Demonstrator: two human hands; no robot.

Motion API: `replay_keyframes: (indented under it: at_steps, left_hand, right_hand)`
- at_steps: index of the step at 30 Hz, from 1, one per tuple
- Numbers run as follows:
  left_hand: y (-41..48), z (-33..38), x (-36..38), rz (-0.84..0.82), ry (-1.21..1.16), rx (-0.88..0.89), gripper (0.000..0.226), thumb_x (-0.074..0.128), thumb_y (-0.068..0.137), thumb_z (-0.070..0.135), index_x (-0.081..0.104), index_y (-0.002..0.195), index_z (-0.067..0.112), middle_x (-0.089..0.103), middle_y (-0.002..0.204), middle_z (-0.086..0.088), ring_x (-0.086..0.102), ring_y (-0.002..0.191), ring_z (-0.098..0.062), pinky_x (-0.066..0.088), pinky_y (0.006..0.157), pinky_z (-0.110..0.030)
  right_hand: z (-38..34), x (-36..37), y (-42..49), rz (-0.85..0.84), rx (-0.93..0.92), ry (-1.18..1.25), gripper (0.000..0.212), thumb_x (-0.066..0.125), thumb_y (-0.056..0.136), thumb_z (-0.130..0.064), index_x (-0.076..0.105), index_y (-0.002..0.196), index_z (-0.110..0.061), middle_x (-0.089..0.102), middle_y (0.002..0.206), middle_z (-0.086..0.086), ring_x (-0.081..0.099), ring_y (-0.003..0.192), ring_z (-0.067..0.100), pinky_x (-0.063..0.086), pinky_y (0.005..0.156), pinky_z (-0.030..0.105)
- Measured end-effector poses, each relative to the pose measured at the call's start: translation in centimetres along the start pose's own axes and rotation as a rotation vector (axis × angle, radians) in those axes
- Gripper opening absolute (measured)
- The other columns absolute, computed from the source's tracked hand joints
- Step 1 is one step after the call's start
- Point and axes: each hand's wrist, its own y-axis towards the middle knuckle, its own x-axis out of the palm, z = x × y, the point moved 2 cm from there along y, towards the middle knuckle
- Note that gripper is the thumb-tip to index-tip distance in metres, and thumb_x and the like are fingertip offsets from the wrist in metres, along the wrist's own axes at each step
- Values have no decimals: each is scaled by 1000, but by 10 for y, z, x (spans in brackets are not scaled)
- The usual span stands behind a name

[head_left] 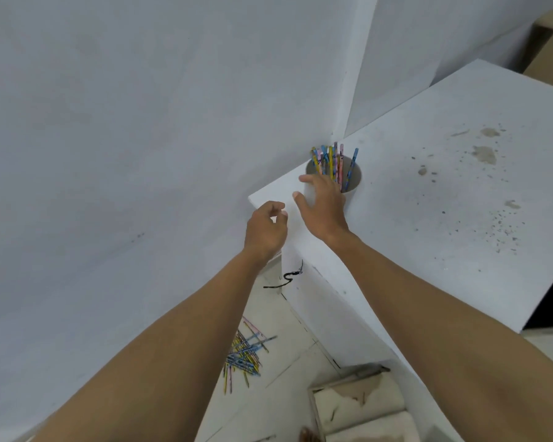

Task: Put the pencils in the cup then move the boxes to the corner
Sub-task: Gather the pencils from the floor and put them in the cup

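Two white surfaces fill most of the view: a large white wall panel [109,138] on the left and a white box top [428,193] on the right, its face speckled with grey-brown stains and dots. Between them, lower down, a pale tiled floor [284,362] shows, with a black squiggle of cord [284,280] near the box's edge and a worn cardboard box [361,406] at the bottom.

A white cup [336,180] stands at the far corner of the box top, holding a bunch of patterned pencils [331,162] in yellow, pink and blue, upright and leaning. A loose pile of pencils [245,354] lies on the floor below.

The right hand [321,205] is spread wide, fingers released, against the cup's near side. The left hand [264,229] hovers just beside it, fingers loosely curled with nothing in them.
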Motion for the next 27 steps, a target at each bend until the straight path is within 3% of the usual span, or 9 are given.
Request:
replay_keyframes:
  at_steps: [8,13,19,27]
  left_hand:
    - [-56,-84,-49,-42,158,105,24,49,98,19,63,116,10,66,116,-4,55,102,-11,36,83,-15]
    - [-86,-157,-69,-76,211,92,19,51,96,18,65,108,11,68,108,-5,56,85,-13,36,73,-19]
    - [-107,-259,-70,-88,241,-4,25,52,96,28,62,115,15,67,110,-2,61,88,-17,48,84,-28]
    - [-125,-425,-23,-140,262,-101,23,54,95,24,64,111,11,68,108,-5,62,101,-20,47,84,-28]
  right_hand:
    - [-24,55,-101,-202,17,-61,28,56,95,-23,58,122,-20,55,130,-2,46,125,19,28,104,32]
    - [-14,100,-169,-303,70,-99,27,56,94,-22,60,120,-19,55,127,0,46,122,22,27,101,33]
    - [34,171,-234,-529,62,-198,28,54,95,-23,57,123,-18,53,128,0,43,125,22,26,102,34]
    - [137,279,-309,-750,53,-329,28,54,94,-24,58,121,-21,54,126,1,46,121,26,31,97,35]
